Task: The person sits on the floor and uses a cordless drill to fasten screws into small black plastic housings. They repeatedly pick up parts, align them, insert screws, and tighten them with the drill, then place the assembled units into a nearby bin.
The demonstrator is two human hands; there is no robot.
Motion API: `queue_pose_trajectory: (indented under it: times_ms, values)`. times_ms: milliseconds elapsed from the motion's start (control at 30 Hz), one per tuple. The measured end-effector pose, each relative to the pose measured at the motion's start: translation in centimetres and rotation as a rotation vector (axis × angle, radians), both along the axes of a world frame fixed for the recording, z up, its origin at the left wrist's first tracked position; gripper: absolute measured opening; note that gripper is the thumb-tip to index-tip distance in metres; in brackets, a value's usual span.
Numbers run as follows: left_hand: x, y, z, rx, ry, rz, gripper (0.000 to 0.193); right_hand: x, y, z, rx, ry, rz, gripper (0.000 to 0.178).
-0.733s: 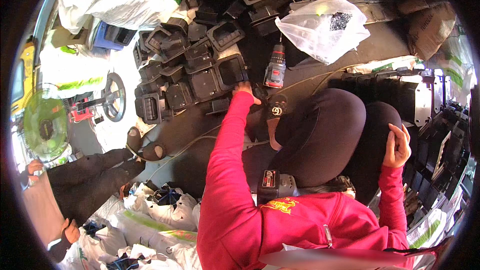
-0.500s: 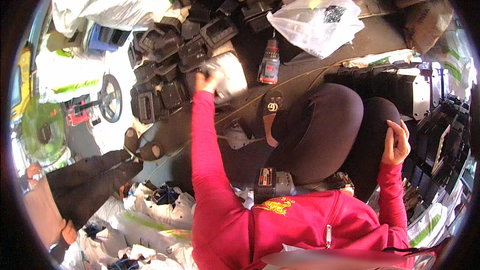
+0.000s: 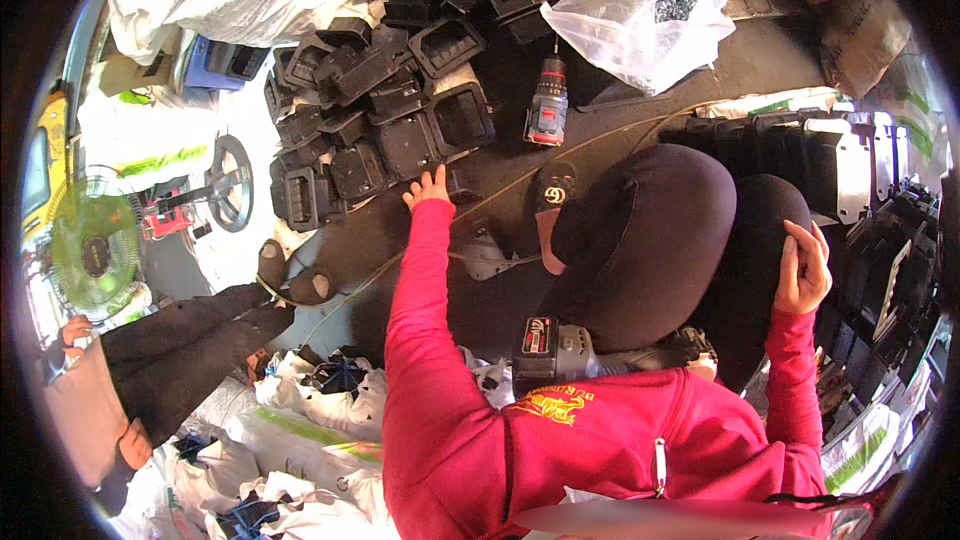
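My left hand (image 3: 428,188) reaches out to the near edge of a pile of black plastic housings (image 3: 405,145). Its fingers are spread and hold nothing; whether the fingertips touch the nearest housing I cannot tell. Just beyond them, a deep rectangular black housing (image 3: 481,136) lies with its hollow side up. My right hand (image 3: 804,268) rests by my knee, fingers loosely bent and apart, with nothing visible in it. A cordless drill (image 3: 547,110) lies on the floor to the right of the pile, its bit pointing away from me.
Beyond the drill sits a clear plastic bag (image 3: 640,30). A second power tool (image 3: 560,352) lies close to my body. Stacked black parts (image 3: 835,170) stand at the right. Another person's legs (image 3: 190,340), a green fan (image 3: 95,250) and white sacks (image 3: 310,440) are at the left. A cable (image 3: 510,195) crosses the floor.
My left hand was blurred over a bright, shiny piece at the pile. It has let go and drawn back toward me; a hollow black housing now shows there. My right hand has hardly moved.
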State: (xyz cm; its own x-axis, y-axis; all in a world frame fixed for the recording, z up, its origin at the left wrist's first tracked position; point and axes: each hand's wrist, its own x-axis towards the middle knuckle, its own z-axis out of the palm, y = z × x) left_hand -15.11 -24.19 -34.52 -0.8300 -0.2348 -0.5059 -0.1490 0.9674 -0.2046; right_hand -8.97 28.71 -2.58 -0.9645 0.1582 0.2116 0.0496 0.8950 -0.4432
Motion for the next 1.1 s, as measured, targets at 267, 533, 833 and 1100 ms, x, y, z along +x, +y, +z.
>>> queue_pose_trajectory:
  times_ms: [267, 533, 833, 1100]
  values:
    - [-0.8, -7.1, 5.3, 0.573, 0.302, 0.416, 0.045, 0.0, 0.7, -0.2, 0.006, 0.048, 0.078, 0.017]
    - [-13.0, -15.1, 9.9, 1.281, 0.921, 1.482, 0.046, 0.2, 0.9, -1.1, -0.189, 0.019, -0.009, 0.018]
    - [9.6, 5.7, -2.3, 0.285, -0.066, 0.850, 0.110, 0.6, 0.6, -0.8, -0.010, 0.058, 0.022, 0.016]
    - [12.9, 7.1, -1.2, 0.690, 0.314, 0.886, 0.115, 0.1, -0.1, -0.2, 0.048, 0.041, 0.012, 0.016]
